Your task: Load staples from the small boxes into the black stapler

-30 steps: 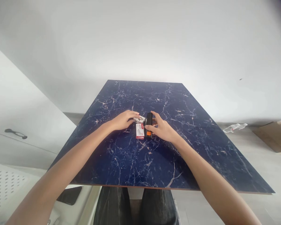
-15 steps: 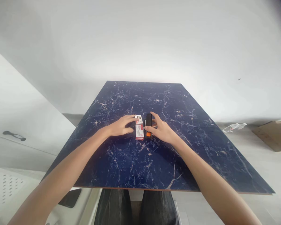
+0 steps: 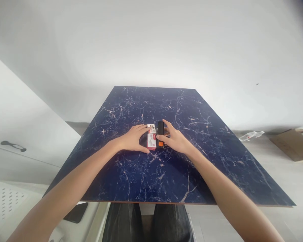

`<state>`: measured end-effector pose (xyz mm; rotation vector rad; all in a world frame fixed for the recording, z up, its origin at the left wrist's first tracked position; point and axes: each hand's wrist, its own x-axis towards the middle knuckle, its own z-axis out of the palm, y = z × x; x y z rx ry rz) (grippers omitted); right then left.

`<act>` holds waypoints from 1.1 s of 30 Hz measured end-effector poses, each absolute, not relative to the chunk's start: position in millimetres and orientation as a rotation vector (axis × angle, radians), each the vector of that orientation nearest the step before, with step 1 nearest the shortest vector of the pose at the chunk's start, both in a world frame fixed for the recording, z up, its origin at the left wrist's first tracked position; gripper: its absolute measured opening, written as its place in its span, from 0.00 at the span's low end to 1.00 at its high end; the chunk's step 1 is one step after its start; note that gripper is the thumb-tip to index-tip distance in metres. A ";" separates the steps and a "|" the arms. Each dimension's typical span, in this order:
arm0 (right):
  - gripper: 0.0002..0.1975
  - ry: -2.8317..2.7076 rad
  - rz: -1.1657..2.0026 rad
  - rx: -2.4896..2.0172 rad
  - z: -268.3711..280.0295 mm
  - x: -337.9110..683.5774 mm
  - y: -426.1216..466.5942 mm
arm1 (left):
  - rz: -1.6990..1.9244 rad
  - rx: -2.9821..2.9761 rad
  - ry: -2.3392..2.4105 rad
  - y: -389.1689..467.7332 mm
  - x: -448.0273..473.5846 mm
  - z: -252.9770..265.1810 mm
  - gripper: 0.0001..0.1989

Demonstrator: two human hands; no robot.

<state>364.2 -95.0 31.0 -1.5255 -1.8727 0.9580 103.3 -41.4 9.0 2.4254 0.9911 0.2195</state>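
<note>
Two small red-and-white staple boxes (image 3: 152,141) lie end to end on the dark blue marbled table (image 3: 141,181). Around their left side curves my left hand (image 3: 132,138), its fingertips on the far box and its thumb at the near end. Directly to their right lies a black stapler (image 3: 161,129) with an orange part towards me. My right hand (image 3: 175,139) grips the stapler from the right, thumb across its top and index finger at its far end. The other right fingers are partly hidden beside it.
A cardboard box (image 3: 290,144) and a clear plastic bottle (image 3: 251,135) lie on the floor at the right. A white cabinet with a dark handle (image 3: 13,146) stands at the left. Below the table's left edge lies a dark flat object (image 3: 76,213).
My left thumb has come nearer, to the boxes' near end. The boxes have shifted slightly right, closer to the stapler. My right hand has stayed almost still on the stapler.
</note>
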 end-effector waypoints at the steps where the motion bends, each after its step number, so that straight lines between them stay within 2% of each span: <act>1: 0.45 -1.875 0.954 -1.529 31.3 364.0 -95.2 | 0.229 2.434 0.999 -42.0 104.1 8.7 0.58; 8: 0.45 -1.884 0.925 -1.556 32.8 362.2 -97.8 | 0.217 2.414 1.027 -45.0 107.7 10.0 0.57; 14: 0.36 -1.919 0.891 -1.489 32.4 360.2 -98.5 | 0.219 2.420 1.037 -43.8 108.2 10.6 0.61; 27: 0.36 -1.876 0.872 -1.516 33.3 357.1 -99.6 | 0.186 2.452 1.009 -42.2 108.2 10.5 0.58; 30: 0.34 -1.903 0.765 -1.525 34.7 350.7 -104.4 | 0.239 2.455 1.000 -41.9 107.6 10.2 0.57; 33: 0.27 -1.950 0.606 -1.551 37.6 344.8 -108.9 | 0.319 2.453 0.988 -40.1 110.3 7.5 0.56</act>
